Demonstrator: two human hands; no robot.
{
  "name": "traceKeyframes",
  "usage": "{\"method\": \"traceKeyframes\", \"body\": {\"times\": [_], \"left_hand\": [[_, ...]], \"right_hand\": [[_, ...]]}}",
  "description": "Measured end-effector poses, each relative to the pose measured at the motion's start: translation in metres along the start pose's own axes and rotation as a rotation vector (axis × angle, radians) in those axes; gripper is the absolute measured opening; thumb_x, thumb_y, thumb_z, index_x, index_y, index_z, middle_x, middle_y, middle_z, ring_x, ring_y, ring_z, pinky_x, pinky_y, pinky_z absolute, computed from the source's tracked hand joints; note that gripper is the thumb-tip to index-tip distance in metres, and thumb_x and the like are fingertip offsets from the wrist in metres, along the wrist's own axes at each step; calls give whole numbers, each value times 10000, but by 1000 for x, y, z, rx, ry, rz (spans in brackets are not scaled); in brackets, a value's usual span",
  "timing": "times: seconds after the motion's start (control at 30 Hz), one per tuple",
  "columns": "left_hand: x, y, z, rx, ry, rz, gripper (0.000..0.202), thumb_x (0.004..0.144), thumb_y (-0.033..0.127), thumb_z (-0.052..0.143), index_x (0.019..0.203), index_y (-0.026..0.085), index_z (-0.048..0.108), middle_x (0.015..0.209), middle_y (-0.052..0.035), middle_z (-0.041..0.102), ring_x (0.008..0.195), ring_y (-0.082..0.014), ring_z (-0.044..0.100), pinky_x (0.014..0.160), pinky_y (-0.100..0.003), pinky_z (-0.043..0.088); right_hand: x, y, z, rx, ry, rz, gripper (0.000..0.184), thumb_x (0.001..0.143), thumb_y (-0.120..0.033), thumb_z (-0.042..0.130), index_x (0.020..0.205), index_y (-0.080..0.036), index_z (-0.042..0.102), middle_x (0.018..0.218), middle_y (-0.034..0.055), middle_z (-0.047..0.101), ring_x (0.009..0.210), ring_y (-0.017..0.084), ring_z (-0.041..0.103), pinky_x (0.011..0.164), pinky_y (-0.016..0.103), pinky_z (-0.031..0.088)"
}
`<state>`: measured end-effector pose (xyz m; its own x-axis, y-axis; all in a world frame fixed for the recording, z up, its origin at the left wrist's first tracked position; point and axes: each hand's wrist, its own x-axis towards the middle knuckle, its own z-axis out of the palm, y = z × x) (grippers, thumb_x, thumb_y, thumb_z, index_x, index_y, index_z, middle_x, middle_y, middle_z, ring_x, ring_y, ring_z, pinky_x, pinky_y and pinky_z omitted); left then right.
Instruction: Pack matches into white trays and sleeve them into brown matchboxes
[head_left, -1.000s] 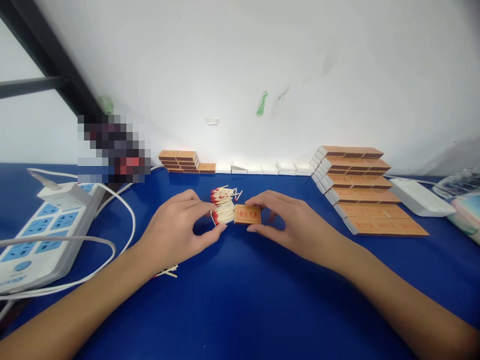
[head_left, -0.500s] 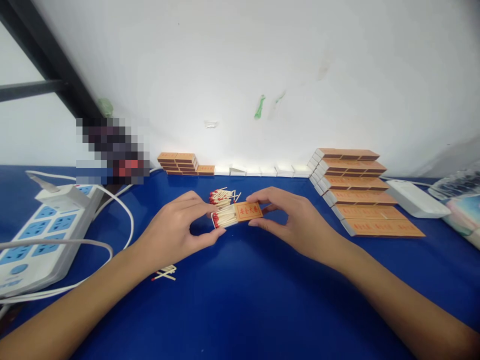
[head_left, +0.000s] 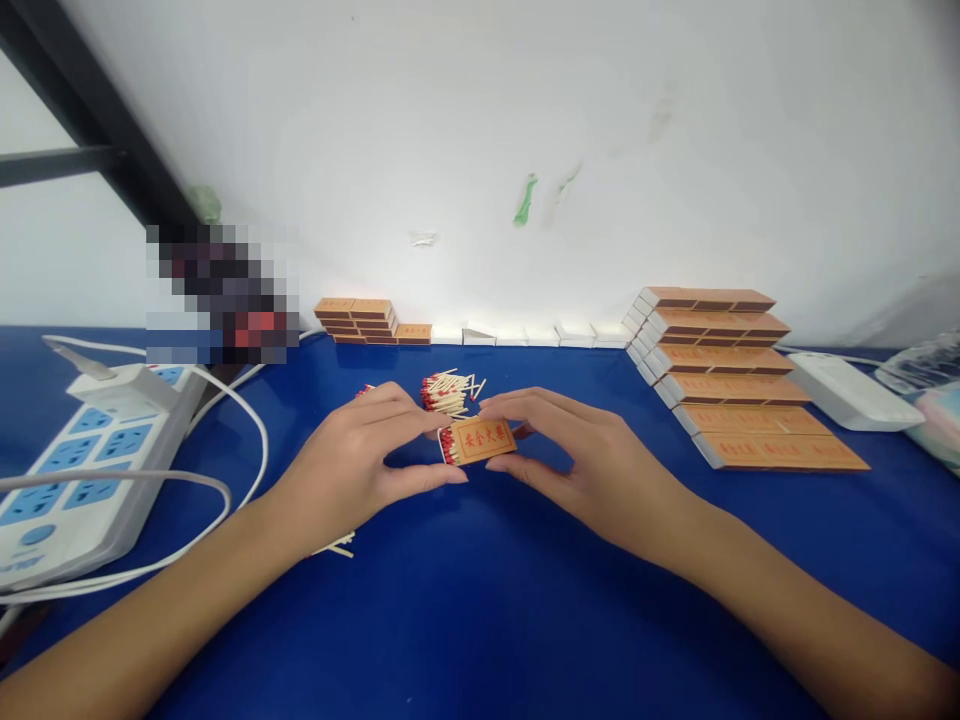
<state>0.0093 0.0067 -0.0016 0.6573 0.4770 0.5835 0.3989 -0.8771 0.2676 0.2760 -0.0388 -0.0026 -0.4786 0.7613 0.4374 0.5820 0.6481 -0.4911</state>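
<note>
Between my two hands is a matchbox point(head_left: 486, 440), its orange sleeve covering most of a white tray filled with red-tipped matches point(head_left: 448, 445). My left hand point(head_left: 367, 445) pinches the tray's exposed left end between thumb and fingers. The sleeve's right end is gripped by my right hand point(head_left: 570, 440), thumb at the near edge and fingers at the far edge. Just behind the box lies a pile of loose matches point(head_left: 446, 393) on the blue table point(head_left: 480, 620). More matches point(head_left: 341, 546) lie by my left forearm, partly hidden by it.
Along the wall, a row of white trays point(head_left: 510, 338) runs between a small stack of closed matchboxes point(head_left: 352, 318) and a larger stepped stack point(head_left: 720, 365). A power strip point(head_left: 97, 460) with white cables occupies the left side. At right sits a white device point(head_left: 855, 390).
The orange sleeve has slid left over the tray, so only the match heads show now. Both hands have come closer together.
</note>
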Motion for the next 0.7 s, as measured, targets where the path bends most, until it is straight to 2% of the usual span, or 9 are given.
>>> {"method": "traceKeyframes", "body": {"times": [0.13,0.2,0.3,0.4,0.53,0.7], "left_hand": [[1,4,-1,-44,34,25,572,743,443,904,1207,181,695,903,-9,740,845,-160,612,777,-293,524],[2,6,-1,-71,56,56,645,660,492,933,1165,176,685,877,0,721,806,-153,594,733,-281,513],[3,9,-1,-83,77,73,666,581,559,943,1052,172,673,815,16,677,743,-139,561,661,-264,486],[3,12,0,-72,76,67,658,552,609,936,968,179,661,759,35,637,706,-134,533,650,-269,472],[3,12,-1,-55,81,55,663,579,660,903,970,187,653,764,35,639,708,-136,544,653,-270,467],[4,11,-4,59,62,41,543,765,580,861,1088,187,672,865,1,714,775,-150,620,743,-290,511]], "right_hand": [[0,-10,8,115,21,-23,413,1023,-216,654,1423,-268,564,1434,49,668,1274,178,666,1099,336,561],[-1,-18,12,137,-7,-51,435,1038,-203,626,1461,-260,543,1484,49,642,1368,165,612,1177,332,507],[-3,-28,13,142,-49,-88,449,1050,-174,592,1489,-244,530,1544,55,602,1460,152,533,1240,328,443],[-5,-34,10,133,-87,-91,505,1050,-151,578,1536,-255,494,1583,45,568,1485,148,505,1239,323,440],[-4,-31,3,95,-125,-89,513,1052,-162,574,1546,-268,486,1593,51,552,1456,174,542,1209,342,480],[0,-12,-3,-19,-41,-83,380,1037,-247,627,1414,-220,586,1362,103,692,1213,221,700,1046,377,595]]}}
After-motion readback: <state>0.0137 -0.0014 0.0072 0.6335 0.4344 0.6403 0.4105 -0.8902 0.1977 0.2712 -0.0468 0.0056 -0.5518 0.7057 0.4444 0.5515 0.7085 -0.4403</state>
